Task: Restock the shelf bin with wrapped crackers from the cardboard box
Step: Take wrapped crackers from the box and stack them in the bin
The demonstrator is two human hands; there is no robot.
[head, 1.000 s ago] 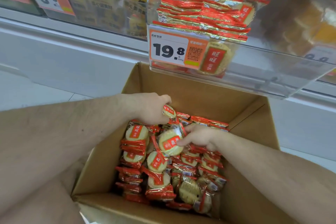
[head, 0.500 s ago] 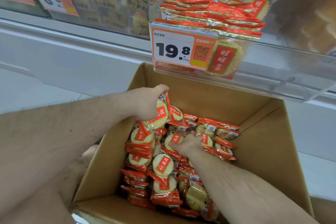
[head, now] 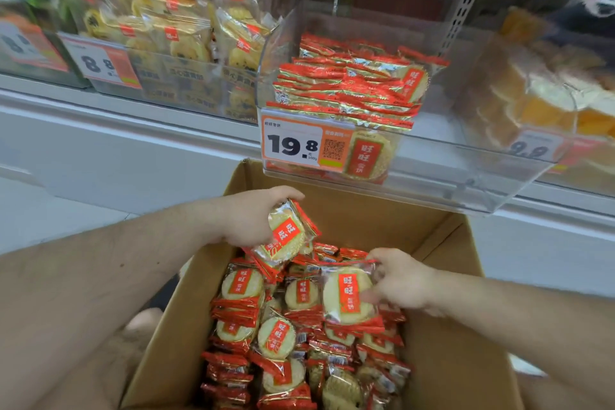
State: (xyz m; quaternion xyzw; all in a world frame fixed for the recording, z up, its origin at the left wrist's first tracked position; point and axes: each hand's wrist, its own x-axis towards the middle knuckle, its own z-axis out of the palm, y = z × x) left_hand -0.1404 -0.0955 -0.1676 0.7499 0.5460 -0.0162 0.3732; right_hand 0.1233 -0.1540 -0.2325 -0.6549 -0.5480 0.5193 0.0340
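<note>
A person's left hand and right hand are bare, with no gloves, rings or watch; both forearms are hairy and unsleeved, a bare knee below

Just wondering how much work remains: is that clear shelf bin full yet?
Not full. The crackers in the shelf bin are piled on its left side; its right part looks bare through the clear wall.

Bright, even store light from overhead; shadows soft, deepest inside the cardboard box along its left wall. Glare streaks on the clear shelf bin above the box and on foil wrappers inside it. Motion blur heavy above and left of the box, sharper at the price tag. Wide-angle bending at the edges.
</note>
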